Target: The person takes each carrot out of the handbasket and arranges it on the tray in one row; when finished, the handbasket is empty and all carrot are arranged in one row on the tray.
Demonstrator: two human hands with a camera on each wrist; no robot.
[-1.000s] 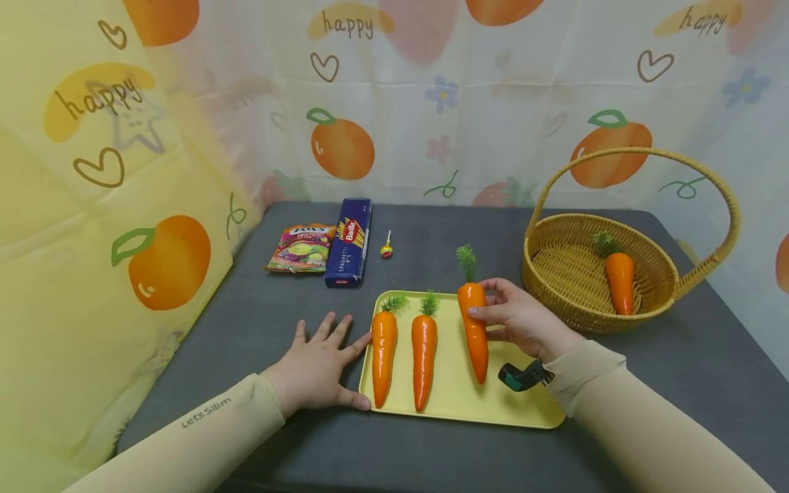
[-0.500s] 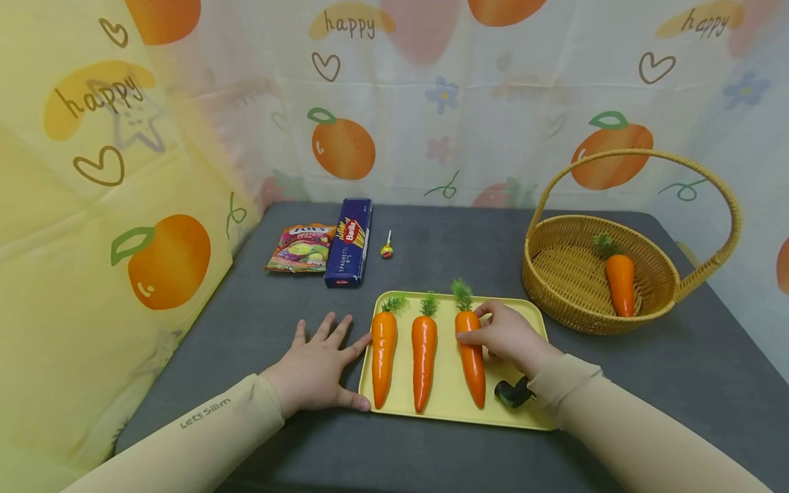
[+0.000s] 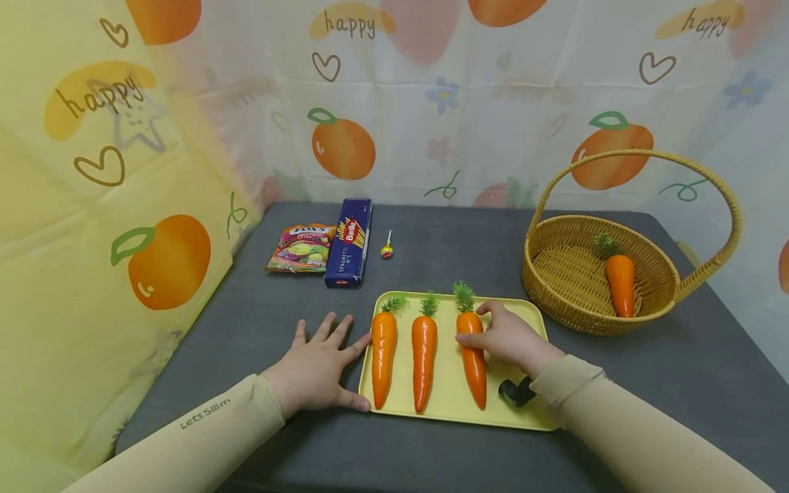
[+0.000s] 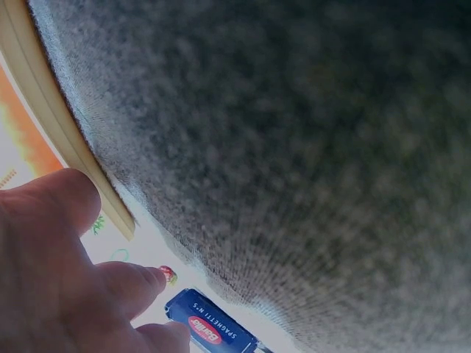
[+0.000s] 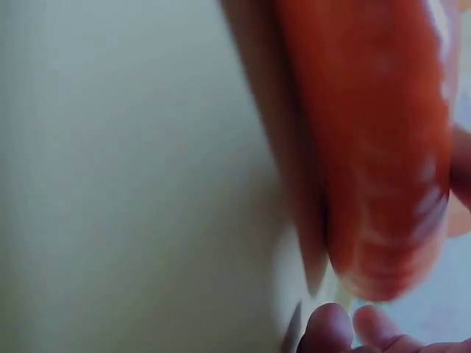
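On the yellow tray (image 3: 446, 409) lie three orange carrots with green tops: a left carrot (image 3: 383, 356), a middle carrot (image 3: 423, 363) and a right carrot (image 3: 473, 373). My right hand (image 3: 514, 335) holds the right carrot near its top, thumb across its upper face. Close up in the right wrist view, that carrot (image 5: 383, 147) has the thumb at its side; two fingertips show just past its end. My left hand (image 3: 314, 370) lies spread on the table, thumb and index finger at the tray's left edge.
A wicker basket (image 3: 579, 322) with one carrot (image 3: 620, 284) inside stands at the right, its tall handle up. Toward the back left lie a candy bag (image 3: 302, 248), a blue spaghetti box (image 3: 348, 243) and a lollipop (image 3: 386, 248). Printed curtains enclose the table.
My right hand has lowered the right carrot onto the tray and moved it slightly toward me. Over the last half second both shifted a little to the right. My left hand has stayed put.
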